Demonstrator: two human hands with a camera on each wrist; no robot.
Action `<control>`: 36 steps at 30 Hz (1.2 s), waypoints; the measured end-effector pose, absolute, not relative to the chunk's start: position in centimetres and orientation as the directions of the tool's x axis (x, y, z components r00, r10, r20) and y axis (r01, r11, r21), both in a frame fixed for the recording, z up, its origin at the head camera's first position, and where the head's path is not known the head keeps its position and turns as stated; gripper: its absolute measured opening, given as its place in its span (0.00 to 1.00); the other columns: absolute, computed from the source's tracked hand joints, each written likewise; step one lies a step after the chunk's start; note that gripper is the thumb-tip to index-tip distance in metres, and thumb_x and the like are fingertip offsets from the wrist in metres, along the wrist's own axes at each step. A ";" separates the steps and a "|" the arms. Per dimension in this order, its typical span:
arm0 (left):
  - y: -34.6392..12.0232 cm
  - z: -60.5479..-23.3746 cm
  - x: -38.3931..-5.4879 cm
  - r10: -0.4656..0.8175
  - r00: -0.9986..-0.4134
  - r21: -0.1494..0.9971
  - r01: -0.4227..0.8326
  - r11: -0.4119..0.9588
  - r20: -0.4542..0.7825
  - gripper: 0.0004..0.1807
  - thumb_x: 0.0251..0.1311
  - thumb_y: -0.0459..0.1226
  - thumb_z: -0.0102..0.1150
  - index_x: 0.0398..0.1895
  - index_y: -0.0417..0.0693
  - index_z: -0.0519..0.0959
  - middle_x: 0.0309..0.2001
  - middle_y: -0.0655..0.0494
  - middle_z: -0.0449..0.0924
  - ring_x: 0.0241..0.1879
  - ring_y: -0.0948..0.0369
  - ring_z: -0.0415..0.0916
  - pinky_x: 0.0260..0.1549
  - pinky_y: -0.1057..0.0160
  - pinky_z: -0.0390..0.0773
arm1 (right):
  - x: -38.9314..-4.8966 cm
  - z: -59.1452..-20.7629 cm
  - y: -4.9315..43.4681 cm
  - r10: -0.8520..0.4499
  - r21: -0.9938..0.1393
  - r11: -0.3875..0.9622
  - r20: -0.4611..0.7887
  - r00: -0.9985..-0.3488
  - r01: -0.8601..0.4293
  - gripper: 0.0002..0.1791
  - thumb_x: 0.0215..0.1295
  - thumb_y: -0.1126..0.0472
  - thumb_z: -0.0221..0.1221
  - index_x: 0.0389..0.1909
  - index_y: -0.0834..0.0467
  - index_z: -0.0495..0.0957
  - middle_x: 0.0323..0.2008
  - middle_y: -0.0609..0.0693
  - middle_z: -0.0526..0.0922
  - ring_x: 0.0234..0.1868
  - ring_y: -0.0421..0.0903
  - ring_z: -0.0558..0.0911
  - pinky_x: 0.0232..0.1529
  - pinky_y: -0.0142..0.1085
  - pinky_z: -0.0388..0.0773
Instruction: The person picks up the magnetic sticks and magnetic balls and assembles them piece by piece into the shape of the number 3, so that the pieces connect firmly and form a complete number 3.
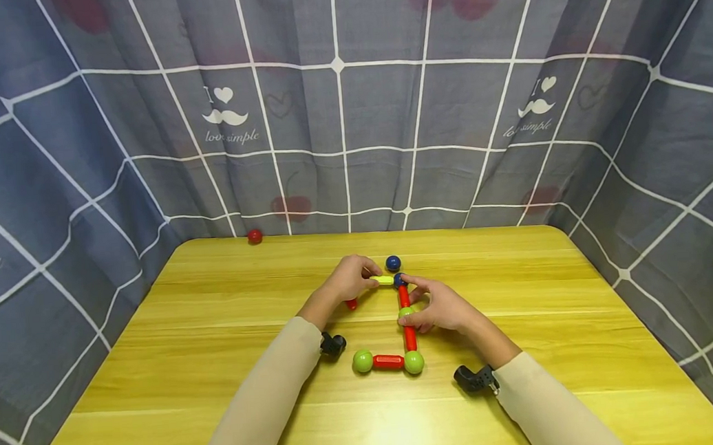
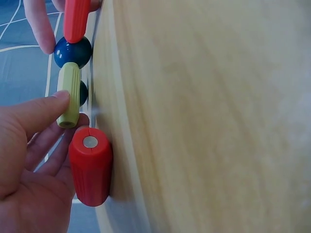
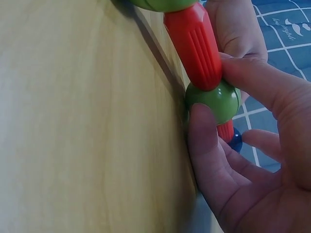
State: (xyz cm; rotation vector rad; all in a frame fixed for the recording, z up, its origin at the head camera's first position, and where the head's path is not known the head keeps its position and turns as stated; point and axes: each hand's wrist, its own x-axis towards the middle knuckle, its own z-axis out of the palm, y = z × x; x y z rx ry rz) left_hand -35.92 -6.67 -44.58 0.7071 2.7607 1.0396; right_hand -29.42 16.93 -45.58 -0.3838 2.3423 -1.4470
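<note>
My left hand (image 1: 349, 278) pinches a yellow-green ribbed rod (image 2: 71, 80), whose far end meets a blue ball (image 2: 73, 51). With its fingers about a green ball (image 3: 223, 104), my right hand (image 1: 443, 306) also touches that blue ball with a fingertip. One red rod (image 1: 404, 296) joins the blue ball to the green one; another red rod (image 1: 410, 339) runs down to a corner green ball (image 1: 413, 362). From there a third red rod (image 1: 388, 362) leads left to an end green ball (image 1: 363, 361). A loose red rod (image 2: 91, 170) with a metal disc in its end lies beside my left hand.
Just behind the joined pieces sits a second blue ball (image 1: 393, 263). A red ball (image 1: 255, 236) is at the table's back edge, left of centre. The wooden table (image 1: 496, 268) is bordered by a grey checked curtain (image 1: 299, 116) at the back and sides.
</note>
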 end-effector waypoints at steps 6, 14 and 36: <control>-6.8 -44.5 -36.1 0.456 -0.888 0.666 0.374 0.646 0.056 0.09 0.64 0.34 0.69 0.46 0.44 0.87 0.45 0.51 0.88 0.47 0.56 0.85 0.52 0.59 0.83 | -29.3 -45.4 16.9 -0.412 -0.907 0.421 -0.164 -0.896 -0.028 0.55 0.53 0.63 0.78 0.80 0.54 0.58 0.53 0.65 0.77 0.22 0.49 0.85 0.30 0.44 0.87; -5.7 -43.4 -37.3 0.441 -0.892 0.657 0.391 0.645 0.097 0.12 0.68 0.36 0.65 0.51 0.41 0.84 0.46 0.47 0.85 0.46 0.53 0.83 0.52 0.57 0.82 | -29.2 -45.5 17.1 -0.421 -0.914 0.404 -0.157 -0.893 -0.029 0.55 0.53 0.63 0.77 0.80 0.56 0.57 0.53 0.66 0.76 0.22 0.49 0.85 0.31 0.45 0.87; -4.0 -43.1 -39.3 0.488 -0.873 0.485 0.420 0.767 -0.017 0.13 0.68 0.37 0.65 0.52 0.43 0.79 0.51 0.47 0.84 0.50 0.53 0.80 0.56 0.57 0.79 | -29.4 -45.7 17.0 -0.417 -0.913 0.407 -0.163 -0.894 -0.024 0.54 0.54 0.63 0.77 0.80 0.53 0.58 0.54 0.65 0.76 0.22 0.49 0.85 0.30 0.44 0.87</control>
